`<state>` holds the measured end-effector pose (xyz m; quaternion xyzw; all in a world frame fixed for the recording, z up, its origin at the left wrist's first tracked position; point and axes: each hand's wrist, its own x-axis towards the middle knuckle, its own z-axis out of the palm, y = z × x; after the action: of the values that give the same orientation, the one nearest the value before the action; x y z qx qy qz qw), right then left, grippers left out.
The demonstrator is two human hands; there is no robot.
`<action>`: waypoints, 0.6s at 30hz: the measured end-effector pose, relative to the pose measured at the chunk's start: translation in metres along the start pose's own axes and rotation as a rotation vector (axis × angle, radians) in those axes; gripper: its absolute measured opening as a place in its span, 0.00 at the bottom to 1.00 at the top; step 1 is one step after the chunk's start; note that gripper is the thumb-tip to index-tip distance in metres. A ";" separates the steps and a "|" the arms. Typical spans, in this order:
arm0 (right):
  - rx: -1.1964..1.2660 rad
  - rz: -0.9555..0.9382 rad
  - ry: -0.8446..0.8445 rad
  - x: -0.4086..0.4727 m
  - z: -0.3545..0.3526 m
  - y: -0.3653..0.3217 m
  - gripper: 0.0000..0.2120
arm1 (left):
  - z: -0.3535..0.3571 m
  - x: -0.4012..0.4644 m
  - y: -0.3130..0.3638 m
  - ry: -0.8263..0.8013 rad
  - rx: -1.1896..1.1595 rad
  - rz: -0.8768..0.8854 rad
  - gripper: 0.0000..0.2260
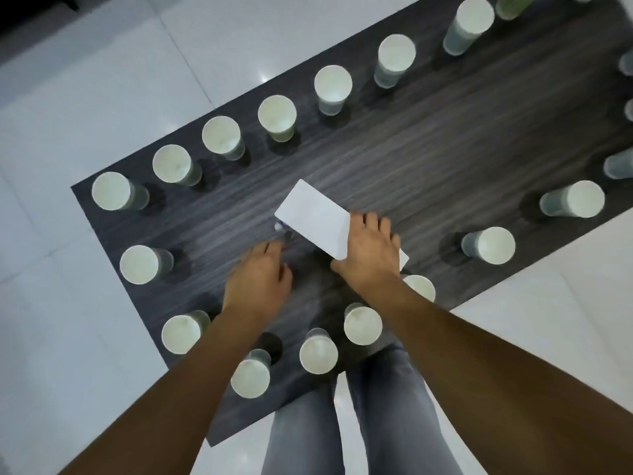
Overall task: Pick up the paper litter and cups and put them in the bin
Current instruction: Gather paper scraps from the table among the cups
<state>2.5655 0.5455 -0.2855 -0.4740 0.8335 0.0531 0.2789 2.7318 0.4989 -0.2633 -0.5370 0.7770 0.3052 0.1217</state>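
- At table centre, under R hand (368,248): fingers curled over near end of flat white rectangular paper sheet (313,221), thumb tucked below its edge; reads as a grip w/ sheet tilted up off the top.
- Sheet's long axis runs from R hand up-left, away from body; far end free.
- L hand (262,279) just left of sheet, not touching; fingers loosely bent, close together, holding nothing, tips pointing at small crumpled white-and-blue paper scrap (281,228).
- Scrap lies just ahead of L fingertips, tucked at sheet's lower-left edge; L hand clearly nearer. Probably next grab – short reach fwd, pinch.
- Outward: dark wood-grain rectangular table (445,142) ringed w/ upright white paper cups, e.g. one (362,323) near R forearm, one (140,264) on left edge.
- Cups look empty inside; pale bottoms visible, no liquid seen.
- No bin in view; can't tell which way drop-off lies.
- Cups apparently all left to clear.
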 end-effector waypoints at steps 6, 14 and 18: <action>0.193 0.116 0.085 -0.055 -0.082 0.063 0.39 | -0.032 -0.023 0.102 -0.027 0.072 0.139 0.14; 0.283 0.304 0.224 -0.157 -0.164 0.224 0.39 | -0.013 -0.085 0.297 -0.049 0.310 0.376 0.15; 0.301 0.404 0.270 -0.233 -0.186 0.337 0.38 | 0.034 -0.131 0.409 -0.071 0.356 0.493 0.15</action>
<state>2.3040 0.8409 -0.0684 -0.2542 0.9392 -0.0804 0.2162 2.4068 0.7162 -0.0818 -0.2915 0.9203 0.2032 0.1635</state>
